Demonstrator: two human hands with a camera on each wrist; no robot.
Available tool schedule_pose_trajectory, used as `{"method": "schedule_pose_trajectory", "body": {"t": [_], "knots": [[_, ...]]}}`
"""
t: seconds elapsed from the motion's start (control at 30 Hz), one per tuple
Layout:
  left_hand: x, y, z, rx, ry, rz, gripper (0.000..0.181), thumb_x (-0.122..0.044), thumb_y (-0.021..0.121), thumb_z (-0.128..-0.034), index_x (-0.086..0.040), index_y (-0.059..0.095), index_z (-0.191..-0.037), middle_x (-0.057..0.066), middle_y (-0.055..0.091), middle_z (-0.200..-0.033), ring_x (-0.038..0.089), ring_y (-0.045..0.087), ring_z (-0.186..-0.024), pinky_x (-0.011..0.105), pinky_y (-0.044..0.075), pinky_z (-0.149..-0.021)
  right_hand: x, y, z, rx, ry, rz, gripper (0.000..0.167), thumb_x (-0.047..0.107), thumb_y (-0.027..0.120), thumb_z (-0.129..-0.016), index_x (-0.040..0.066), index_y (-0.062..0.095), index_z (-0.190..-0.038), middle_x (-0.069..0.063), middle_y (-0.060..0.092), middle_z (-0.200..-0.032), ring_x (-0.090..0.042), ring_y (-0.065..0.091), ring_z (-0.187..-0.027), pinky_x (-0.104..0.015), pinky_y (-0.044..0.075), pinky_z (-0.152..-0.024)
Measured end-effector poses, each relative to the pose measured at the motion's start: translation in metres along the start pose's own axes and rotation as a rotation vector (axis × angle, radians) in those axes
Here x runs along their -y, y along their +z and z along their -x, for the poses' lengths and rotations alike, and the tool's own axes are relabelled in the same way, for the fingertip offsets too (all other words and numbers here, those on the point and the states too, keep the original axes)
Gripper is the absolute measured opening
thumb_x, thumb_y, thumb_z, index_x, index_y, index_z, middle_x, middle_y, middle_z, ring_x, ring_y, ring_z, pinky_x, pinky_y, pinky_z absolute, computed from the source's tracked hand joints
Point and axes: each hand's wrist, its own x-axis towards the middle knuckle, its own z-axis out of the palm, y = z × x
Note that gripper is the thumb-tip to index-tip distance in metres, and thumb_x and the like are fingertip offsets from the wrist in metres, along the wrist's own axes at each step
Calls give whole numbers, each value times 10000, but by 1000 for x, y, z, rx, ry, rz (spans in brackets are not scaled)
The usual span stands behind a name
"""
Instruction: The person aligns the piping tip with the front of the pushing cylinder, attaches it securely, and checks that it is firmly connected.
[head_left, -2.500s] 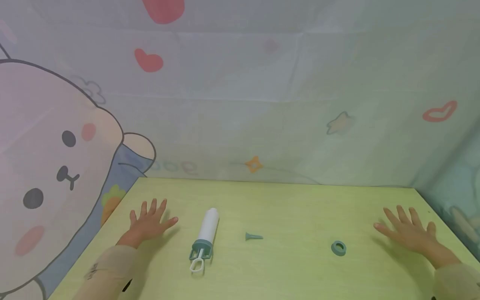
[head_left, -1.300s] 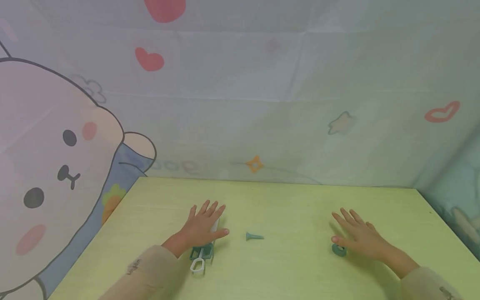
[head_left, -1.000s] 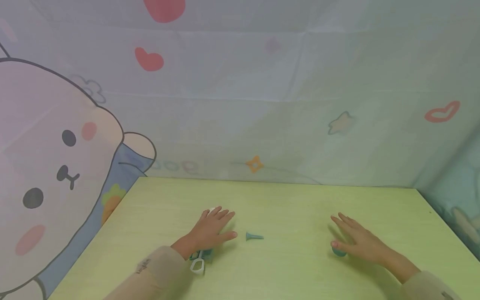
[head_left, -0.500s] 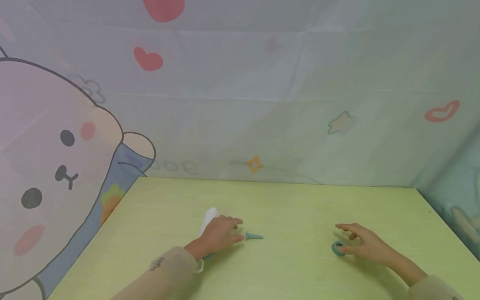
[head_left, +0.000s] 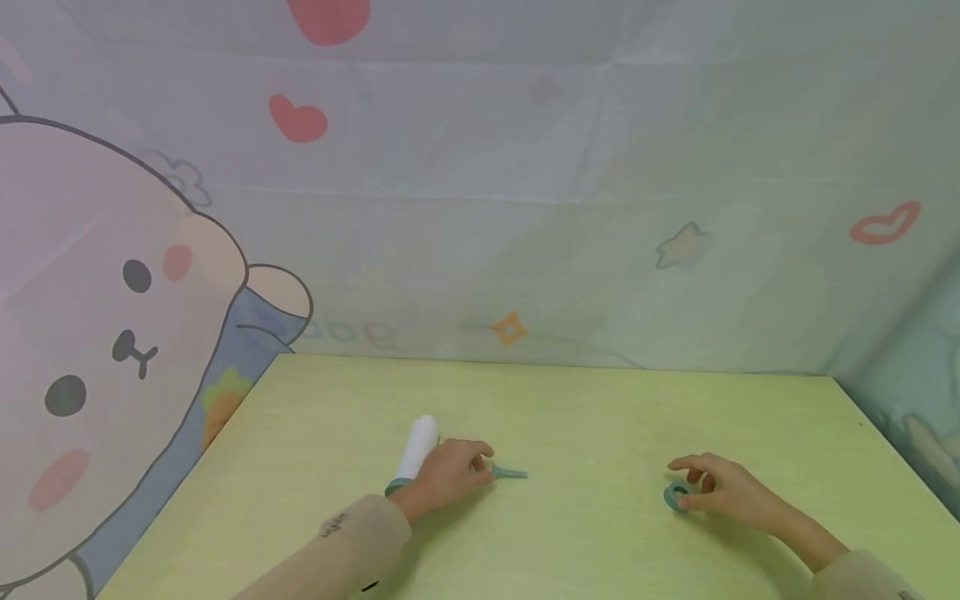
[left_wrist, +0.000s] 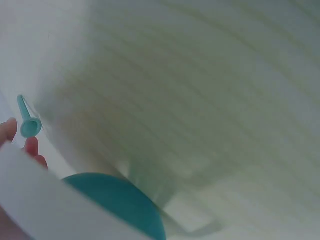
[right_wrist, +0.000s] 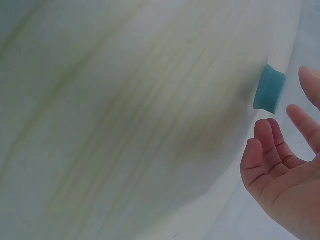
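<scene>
My left hand (head_left: 450,473) hovers over the table with its thumb and bent fingertips close around the flared end of a small teal nozzle (head_left: 512,472). In the left wrist view a gap shows between those fingertips and the nozzle (left_wrist: 31,128). Beside and partly under this hand lies a white syringe-like tube (head_left: 417,450) with a teal collar (head_left: 396,484); the hand and sleeve hide its handle. Over on the right, my right hand (head_left: 731,493) has thumb and fingers spread about a teal ring (head_left: 669,498). The right wrist view shows the ring (right_wrist: 270,90) just beyond the fingertips.
All the parts lie on a light yellow-green tabletop (head_left: 585,533). A printed cloth (head_left: 480,208) with a cartoon animal and hearts hangs behind the table's far edge and along its sides.
Both hands have come inward from the table's sides. The left passed over the tube to the nozzle, the right moved to the ring. Their fingers have bent; the parts have stayed put.
</scene>
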Motion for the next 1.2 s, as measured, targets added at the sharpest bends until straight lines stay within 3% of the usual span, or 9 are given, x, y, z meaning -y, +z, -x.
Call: {"method": "schedule_pose_trajectory", "body": {"t": [0.23,0.57,0.9,1.2], "knots": [[-1,5,-2,-16,8,58,227,-130,622,-785,-28,638,-988,39,655,-771,89,556,-660,185,409,-576,1,2,-3,41,15,-9,428,180,629,-801,-76,509,-1123,-107,499,-869,-4,426,-619,-206,418,-524],[-2,9,-2,-30,5,52,196,-75,598,-782,-23,650,-963,52,669,-814,127,600,-720,199,447,-610,-1,1,-4,60,36,-7,382,179,638,-792,-49,544,-1083,-89,517,-857,-14,424,-633,-205,411,-529],[-6,10,-1,-53,14,82,185,-35,586,-758,-7,651,-928,57,666,-795,124,587,-711,201,450,-622,0,2,-6,60,58,61,388,211,673,-757,-16,570,-1055,-61,530,-853,-5,433,-662,-203,415,-552],[-11,0,-2,-66,19,129,209,-14,562,-760,-6,635,-956,61,652,-816,125,573,-735,209,452,-635,6,-3,-8,-11,30,80,395,194,675,-753,-19,563,-1066,-57,515,-841,-3,411,-628,-202,402,-518]]}}
